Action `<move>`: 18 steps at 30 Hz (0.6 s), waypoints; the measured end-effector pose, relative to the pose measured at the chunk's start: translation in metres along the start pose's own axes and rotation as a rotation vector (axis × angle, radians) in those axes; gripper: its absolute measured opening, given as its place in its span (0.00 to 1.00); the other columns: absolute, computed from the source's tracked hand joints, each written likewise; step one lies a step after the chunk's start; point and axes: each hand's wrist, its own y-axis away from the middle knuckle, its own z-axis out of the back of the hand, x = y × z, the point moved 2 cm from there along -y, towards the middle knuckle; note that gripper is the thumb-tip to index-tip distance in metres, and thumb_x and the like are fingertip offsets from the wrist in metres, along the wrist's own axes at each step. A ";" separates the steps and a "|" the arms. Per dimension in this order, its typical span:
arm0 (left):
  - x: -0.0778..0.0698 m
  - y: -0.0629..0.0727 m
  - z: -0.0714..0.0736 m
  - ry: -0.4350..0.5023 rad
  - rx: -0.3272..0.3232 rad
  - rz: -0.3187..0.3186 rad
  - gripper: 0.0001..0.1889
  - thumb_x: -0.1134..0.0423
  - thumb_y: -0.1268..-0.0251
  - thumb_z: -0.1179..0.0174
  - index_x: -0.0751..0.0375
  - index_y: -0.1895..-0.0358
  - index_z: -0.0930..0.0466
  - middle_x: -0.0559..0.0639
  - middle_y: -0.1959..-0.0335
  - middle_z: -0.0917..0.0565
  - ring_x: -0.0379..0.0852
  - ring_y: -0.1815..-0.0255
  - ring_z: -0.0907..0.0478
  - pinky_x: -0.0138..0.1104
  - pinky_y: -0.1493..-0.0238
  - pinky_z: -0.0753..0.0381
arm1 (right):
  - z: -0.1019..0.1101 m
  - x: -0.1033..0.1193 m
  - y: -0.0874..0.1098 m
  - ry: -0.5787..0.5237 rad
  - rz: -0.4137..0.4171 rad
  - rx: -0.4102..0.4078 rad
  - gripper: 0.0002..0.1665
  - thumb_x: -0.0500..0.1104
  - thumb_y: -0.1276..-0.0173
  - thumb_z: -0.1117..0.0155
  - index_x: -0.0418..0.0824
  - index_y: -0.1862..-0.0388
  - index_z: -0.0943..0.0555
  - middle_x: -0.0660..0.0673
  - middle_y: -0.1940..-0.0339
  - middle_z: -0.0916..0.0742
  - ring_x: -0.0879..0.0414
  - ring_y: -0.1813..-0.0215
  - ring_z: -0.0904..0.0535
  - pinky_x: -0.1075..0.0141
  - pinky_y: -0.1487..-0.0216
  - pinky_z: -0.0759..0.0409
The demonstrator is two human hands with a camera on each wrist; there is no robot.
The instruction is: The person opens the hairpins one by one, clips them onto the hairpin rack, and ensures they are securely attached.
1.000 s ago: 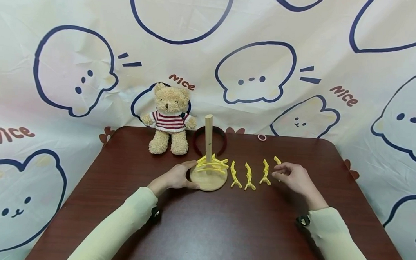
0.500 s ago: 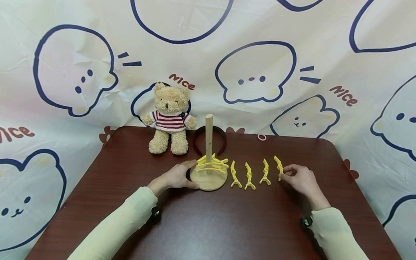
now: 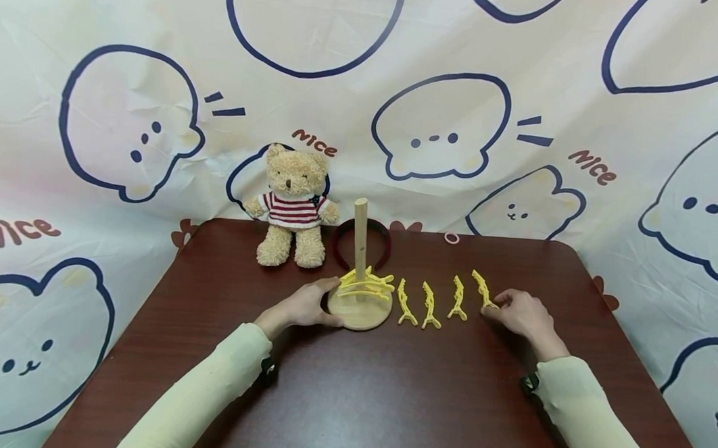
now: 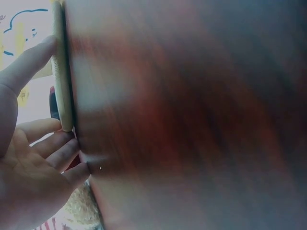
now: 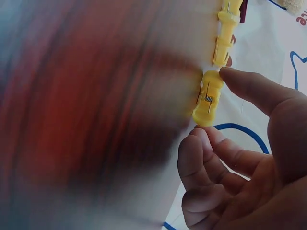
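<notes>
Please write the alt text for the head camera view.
A person's right hand touches the rightmost of four yellow clips on a dark table; the left hand holds the round base of a wooden stand, where more yellow clips lie. A teddy bear is at the back.

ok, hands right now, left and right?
Left hand: holding the round wooden base by its edge.
Right hand: pinching the near end of the rightmost yellow clip.

1. Table point(image 3: 350, 393), its near edge cut off below!
2. By the far edge, the dark hoop point(image 3: 387, 242) sits partly behind the wooden stand point(image 3: 360, 241)!
3. Yellow clips point(image 3: 368, 284) overlap there; can't count them!
</notes>
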 end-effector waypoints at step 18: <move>0.001 -0.001 -0.001 0.003 0.000 -0.001 0.50 0.46 0.45 0.26 0.65 0.23 0.41 0.63 0.21 0.40 0.61 0.22 0.41 0.51 0.25 0.37 | 0.002 -0.005 -0.007 0.068 -0.041 0.016 0.29 0.65 0.42 0.29 0.41 0.59 0.19 0.44 0.67 0.17 0.49 0.65 0.24 0.59 0.68 0.30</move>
